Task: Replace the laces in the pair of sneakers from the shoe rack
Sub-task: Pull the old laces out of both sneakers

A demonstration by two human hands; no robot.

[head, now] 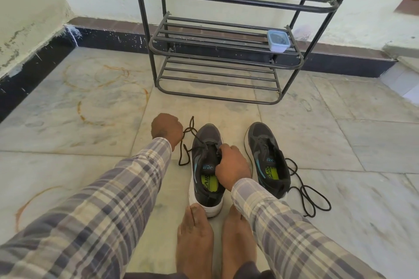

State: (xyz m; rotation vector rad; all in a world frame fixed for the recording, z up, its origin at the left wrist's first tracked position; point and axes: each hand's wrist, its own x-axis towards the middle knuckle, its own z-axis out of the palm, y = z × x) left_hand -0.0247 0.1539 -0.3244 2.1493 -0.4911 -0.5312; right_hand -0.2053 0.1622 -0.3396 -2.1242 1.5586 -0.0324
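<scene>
Head view. Person sits on tiled floor (90, 133), bare feet (195, 233) at bottom centre.

Task items:
- Sneaker A (205, 165), frame centre. Toe points up-frame toward shoe rack (226, 56); heel sits at the toes of one foot.
- Sneaker B (267, 156), just right of A, roughly parallel, not touching it.

L hand (166, 130): fingers curled in a fist round the black lace (188, 133), left of A's toe. Lace runs from the fist down-right into A's eyelet zone. One free end trails on the floor left of the shoe. No. of eyelets it passes through: cannot tell, R hand covers them.

R hand (233, 166): fingers curled over A's throat beside the tongue, gripping the upper and pinning the shoe.

B's lace (310, 197): loose loops on the floor, frame right. Whether it is threaded is too small to tell.

Key relation: A's long axis runs up-frame and the lace leaves it sideways to frame left. L hand has the lace, R hand has the shoe.

Judgement: step in hand = unlacing A, early in the task. Next pull prob. goes up-left, away from the shoe, with R bracing. Risk: lace tip snags in an eyelet and the shoe slides.

Other: small lidded plastic tub (278, 41) on mid shelf of rack, right end.
</scene>
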